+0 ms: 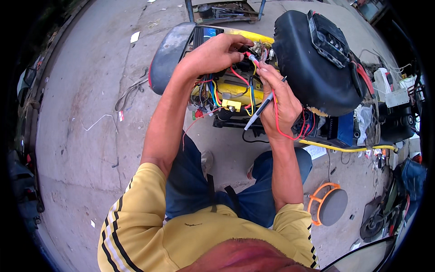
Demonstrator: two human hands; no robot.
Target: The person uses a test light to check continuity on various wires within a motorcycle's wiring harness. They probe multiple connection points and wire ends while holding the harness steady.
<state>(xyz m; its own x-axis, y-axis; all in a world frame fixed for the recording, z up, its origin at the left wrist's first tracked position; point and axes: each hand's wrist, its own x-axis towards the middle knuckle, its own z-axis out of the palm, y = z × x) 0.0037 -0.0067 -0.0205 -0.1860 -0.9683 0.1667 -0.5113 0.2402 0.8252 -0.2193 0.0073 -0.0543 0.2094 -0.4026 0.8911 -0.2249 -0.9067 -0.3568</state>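
My left hand (pixel 215 55) reaches over an opened yellow and black vehicle body (pixel 238 93). Its thumb and fingers close near a dark part among the wires; what they hold is mostly hidden. In my right hand (pixel 282 99) is a red test probe (pixel 253 59), its front end close to my left fingertips. A red lead (pixel 283 134) loops down past my right wrist. A grey pen-like tool (pixel 260 110) also lies across the fingers of that hand, slanting down to the left. Below my left hand hang coloured wires (pixel 214 90) and a yellow connector (pixel 231 105).
Right of my hands stands a black seat (pixel 299 63), with a finned black box (pixel 327 38) and red-handled pliers (pixel 362 79) on it. An orange-framed stool (pixel 333 206) is at the lower right. A metal rack (pixel 226 12) holding tools stands at the far side.
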